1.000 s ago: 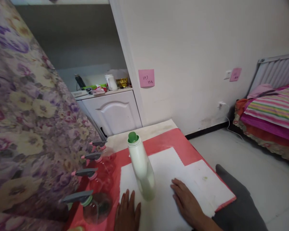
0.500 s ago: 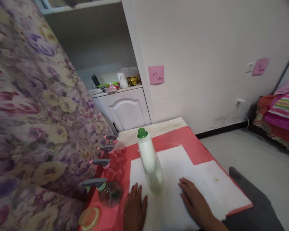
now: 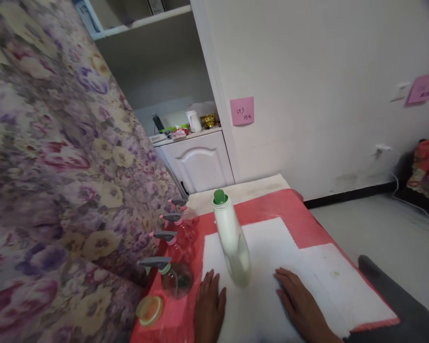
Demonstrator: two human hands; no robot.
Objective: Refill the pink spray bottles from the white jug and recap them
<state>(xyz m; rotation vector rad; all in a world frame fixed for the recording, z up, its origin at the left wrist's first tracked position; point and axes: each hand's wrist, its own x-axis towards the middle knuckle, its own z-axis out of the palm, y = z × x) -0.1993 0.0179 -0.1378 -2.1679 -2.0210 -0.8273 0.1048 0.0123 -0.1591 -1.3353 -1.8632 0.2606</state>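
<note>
A tall pale green bottle with a green spout at its open top stands upright on white sheets over the red table cover. My left hand lies flat at the left edge of the sheets, fingers pointing forward, holding nothing. On the bottle's right, my right hand rests flat on the white sheet, also holding nothing. Neither hand touches the bottle. Several clear spray bottles line the table's left side; the nearest one has a green collar and grey trigger.
A round yellowish lid or jar sits at the near left. The floral curtain hangs along the left. Behind are a white cabinet and a wall with a pink note. A dark grey trouser leg is at the right.
The whole view has shifted slightly, so things appear farther right. Both hands remain flat on the sheets, and the bottle stands in the same place.
</note>
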